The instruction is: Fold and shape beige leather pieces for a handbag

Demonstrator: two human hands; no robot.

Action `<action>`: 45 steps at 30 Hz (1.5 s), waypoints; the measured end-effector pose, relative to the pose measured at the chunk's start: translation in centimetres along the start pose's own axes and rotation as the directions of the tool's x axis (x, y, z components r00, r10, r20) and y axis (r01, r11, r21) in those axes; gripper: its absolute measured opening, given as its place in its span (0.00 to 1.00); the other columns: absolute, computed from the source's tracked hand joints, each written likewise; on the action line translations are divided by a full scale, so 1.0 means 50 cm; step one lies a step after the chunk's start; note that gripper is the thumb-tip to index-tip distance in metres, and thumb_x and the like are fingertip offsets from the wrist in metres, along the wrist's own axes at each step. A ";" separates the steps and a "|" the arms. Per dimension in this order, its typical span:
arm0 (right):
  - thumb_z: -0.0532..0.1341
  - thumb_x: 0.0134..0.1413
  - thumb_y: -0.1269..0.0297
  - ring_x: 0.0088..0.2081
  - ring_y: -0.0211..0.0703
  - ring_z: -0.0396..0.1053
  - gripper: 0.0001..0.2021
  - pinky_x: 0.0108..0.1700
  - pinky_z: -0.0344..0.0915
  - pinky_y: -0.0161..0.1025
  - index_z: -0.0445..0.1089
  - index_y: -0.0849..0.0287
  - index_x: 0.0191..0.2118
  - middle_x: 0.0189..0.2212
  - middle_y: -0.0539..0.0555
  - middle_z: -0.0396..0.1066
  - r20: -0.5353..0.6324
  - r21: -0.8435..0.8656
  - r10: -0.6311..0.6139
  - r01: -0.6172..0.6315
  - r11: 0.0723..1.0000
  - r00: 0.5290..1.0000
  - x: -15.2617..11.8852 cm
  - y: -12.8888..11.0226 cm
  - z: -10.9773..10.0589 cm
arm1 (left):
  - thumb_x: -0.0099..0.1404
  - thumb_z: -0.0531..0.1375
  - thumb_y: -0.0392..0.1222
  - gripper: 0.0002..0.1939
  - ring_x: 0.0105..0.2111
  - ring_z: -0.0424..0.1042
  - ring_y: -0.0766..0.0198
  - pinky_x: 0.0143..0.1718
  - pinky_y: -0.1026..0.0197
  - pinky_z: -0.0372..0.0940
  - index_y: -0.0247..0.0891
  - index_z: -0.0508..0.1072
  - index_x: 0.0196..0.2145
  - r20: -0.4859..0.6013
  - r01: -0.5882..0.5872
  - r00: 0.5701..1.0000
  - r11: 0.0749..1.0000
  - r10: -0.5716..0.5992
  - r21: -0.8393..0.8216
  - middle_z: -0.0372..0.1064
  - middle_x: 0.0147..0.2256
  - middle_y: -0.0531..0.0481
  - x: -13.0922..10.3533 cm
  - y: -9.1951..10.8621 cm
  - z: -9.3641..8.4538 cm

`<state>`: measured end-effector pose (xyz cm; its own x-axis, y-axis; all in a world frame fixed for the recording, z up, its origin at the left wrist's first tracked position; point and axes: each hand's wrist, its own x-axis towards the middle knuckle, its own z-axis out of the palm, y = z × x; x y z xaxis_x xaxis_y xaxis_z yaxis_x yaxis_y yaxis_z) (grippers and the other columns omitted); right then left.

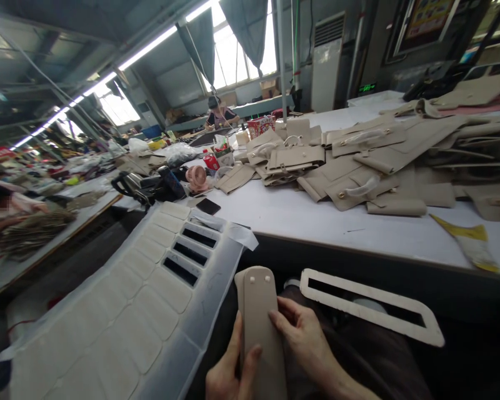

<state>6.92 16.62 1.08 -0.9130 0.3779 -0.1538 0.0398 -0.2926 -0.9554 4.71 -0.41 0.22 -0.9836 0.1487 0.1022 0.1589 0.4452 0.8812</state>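
A long beige leather strap piece with a rounded top end and two pale studs is held upright over my lap. Another beige layer shows behind its left edge. My left hand grips the piece from the left and below, thumb on its face. On the right edge, my right hand pinches it between thumb and fingers. To the right, a cream oval frame with a long slot lies across my lap. At the left, a translucent sheet carries rows of pale rounded pieces and has several dark slots.
A white table ahead holds heaped beige leather bag parts, a pink fan, a black phone and a yellow-white packet. Other people sit at the far table and far left.
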 end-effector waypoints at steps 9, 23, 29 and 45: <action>0.62 0.58 0.52 0.37 0.49 0.75 0.15 0.39 0.69 0.41 0.71 0.59 0.42 0.35 0.55 0.77 -0.138 -0.208 -0.088 0.058 0.976 0.986 0.026 -0.025 0.013 | 0.63 0.63 0.52 0.23 0.33 0.73 0.60 0.37 0.62 0.69 0.39 0.76 0.52 -0.068 -0.206 0.977 0.978 0.203 -0.040 0.71 0.38 0.47 0.103 0.031 0.039; 0.58 0.62 0.55 0.29 0.42 0.69 0.11 0.31 0.62 0.35 0.69 0.57 0.35 0.27 0.50 0.72 -0.199 -0.337 -0.215 0.139 0.931 0.956 0.017 -0.055 0.010 | 0.57 0.64 0.62 0.25 0.31 0.73 0.56 0.33 0.60 0.68 0.37 0.74 0.39 0.070 0.207 0.978 0.917 -0.195 -0.340 0.76 0.32 0.47 0.086 0.073 0.086; 0.57 0.62 0.53 0.29 0.42 0.68 0.14 0.30 0.62 0.35 0.70 0.58 0.34 0.28 0.52 0.72 -0.219 -0.289 -0.217 0.149 0.946 0.951 0.008 -0.057 0.006 | 0.57 0.63 0.64 0.25 0.24 0.68 0.61 0.25 0.63 0.64 0.37 0.74 0.36 0.090 0.211 0.977 0.919 -0.191 -0.333 0.73 0.26 0.50 0.080 0.086 0.089; 0.63 0.55 0.45 0.30 0.42 0.65 0.20 0.31 0.62 0.35 0.71 0.60 0.35 0.28 0.53 0.71 -0.177 -0.075 -0.121 0.110 0.991 0.977 -0.015 -0.031 -0.038 | 0.68 0.52 0.64 0.31 0.59 0.63 0.52 0.53 0.58 0.64 0.44 0.64 0.61 0.213 0.020 0.966 0.782 0.145 -0.623 0.59 0.63 0.44 0.133 0.087 0.121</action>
<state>8.33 18.47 2.19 -0.8248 0.5600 -0.0788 -0.0303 -0.1829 -0.9827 -0.64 7.84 1.93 -0.9092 0.3960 0.1285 0.0516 -0.1990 0.9786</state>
